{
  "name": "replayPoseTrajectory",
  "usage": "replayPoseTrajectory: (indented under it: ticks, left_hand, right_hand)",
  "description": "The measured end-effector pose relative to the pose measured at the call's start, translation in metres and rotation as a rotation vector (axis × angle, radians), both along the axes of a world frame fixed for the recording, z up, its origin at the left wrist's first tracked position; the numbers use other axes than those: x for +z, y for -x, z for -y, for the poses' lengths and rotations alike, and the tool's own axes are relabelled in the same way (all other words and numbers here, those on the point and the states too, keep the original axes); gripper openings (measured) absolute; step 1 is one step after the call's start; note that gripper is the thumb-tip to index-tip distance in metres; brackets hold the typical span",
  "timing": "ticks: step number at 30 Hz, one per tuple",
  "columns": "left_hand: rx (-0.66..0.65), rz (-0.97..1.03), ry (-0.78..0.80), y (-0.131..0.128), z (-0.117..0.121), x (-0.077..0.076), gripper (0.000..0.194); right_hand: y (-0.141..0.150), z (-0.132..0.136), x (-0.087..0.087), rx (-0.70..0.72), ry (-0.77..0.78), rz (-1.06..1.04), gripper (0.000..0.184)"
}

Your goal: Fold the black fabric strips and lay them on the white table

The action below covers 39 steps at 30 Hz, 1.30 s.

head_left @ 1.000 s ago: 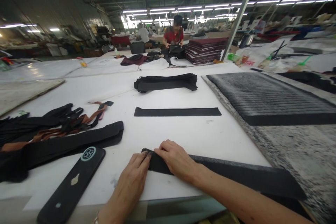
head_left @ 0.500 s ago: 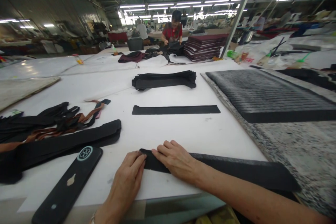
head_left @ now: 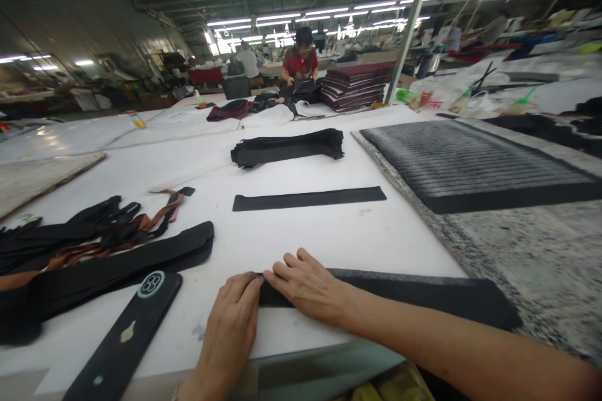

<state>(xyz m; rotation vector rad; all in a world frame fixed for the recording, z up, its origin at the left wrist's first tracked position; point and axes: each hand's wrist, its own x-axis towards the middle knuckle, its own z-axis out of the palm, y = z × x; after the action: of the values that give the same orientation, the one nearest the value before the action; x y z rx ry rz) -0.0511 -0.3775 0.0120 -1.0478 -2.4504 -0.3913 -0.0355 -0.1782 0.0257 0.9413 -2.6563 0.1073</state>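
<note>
A long black fabric strip (head_left: 414,294) lies along the near edge of the white table (head_left: 329,238), running off to the right. My right hand (head_left: 305,285) lies flat on its left end, fingers stretched out and slightly apart. My left hand (head_left: 232,322) comes in from below, fingers pressed together, with its tips on the very end of the same strip, right against my right fingertips. The strip's end is hidden under both hands.
A single black strip (head_left: 308,198) lies mid-table, with a bundle of black strips (head_left: 286,147) behind it. At left are a long black piece (head_left: 117,266), tangled black and brown straps (head_left: 94,229) and a flat black template (head_left: 125,338). A grey ribbed mat (head_left: 465,166) lies right. A person in red (head_left: 301,62) works far off.
Both hands stay on the strip's left end and have shifted slightly left. The strip now lies flatter and straighter. The view has tilted a little.
</note>
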Motion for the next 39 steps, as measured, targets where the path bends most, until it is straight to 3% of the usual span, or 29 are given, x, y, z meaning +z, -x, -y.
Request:
replayPoseTrajectory:
  ticks: [3, 8, 12, 18, 26, 31, 35, 39]
  left_hand:
    - [-0.001, -0.025, 0.014, 0.004, -0.017, 0.006, 0.033]
    - [0.068, 0.104, 0.094, 0.006, -0.031, 0.016, 0.041]
    - [0.047, 0.147, 0.162, 0.004, -0.029, 0.021, 0.040]
    - [0.024, 0.101, 0.189, 0.000, -0.023, 0.014, 0.055]
    - [0.015, 0.127, 0.317, 0.000, -0.024, 0.021, 0.068]
    - [-0.032, 0.091, 0.346, 0.004, -0.022, 0.019, 0.066]
    - [-0.082, 0.031, 0.256, 0.007, -0.026, 0.011, 0.060]
    - [-0.161, 0.097, 0.254, 0.007, -0.034, 0.012, 0.056]
  right_hand:
    - [0.002, 0.000, -0.006, -0.036, 0.051, 0.007, 0.019]
    - [0.004, -0.013, -0.012, -0.090, 0.077, 0.009, 0.016]
    - [0.004, -0.031, -0.011, -0.037, 0.059, 0.004, 0.012]
    - [-0.004, -0.052, -0.004, 0.067, 0.035, 0.032, 0.015]
    - [-0.017, -0.071, -0.004, 0.047, -0.007, 0.057, 0.018]
    - [-0.026, -0.087, -0.006, 0.048, -0.011, 0.091, 0.021]
    - [-0.035, -0.100, -0.005, 0.043, -0.001, 0.096, 0.024]
    - [-0.046, -0.113, -0.004, 0.042, -0.003, 0.095, 0.025]
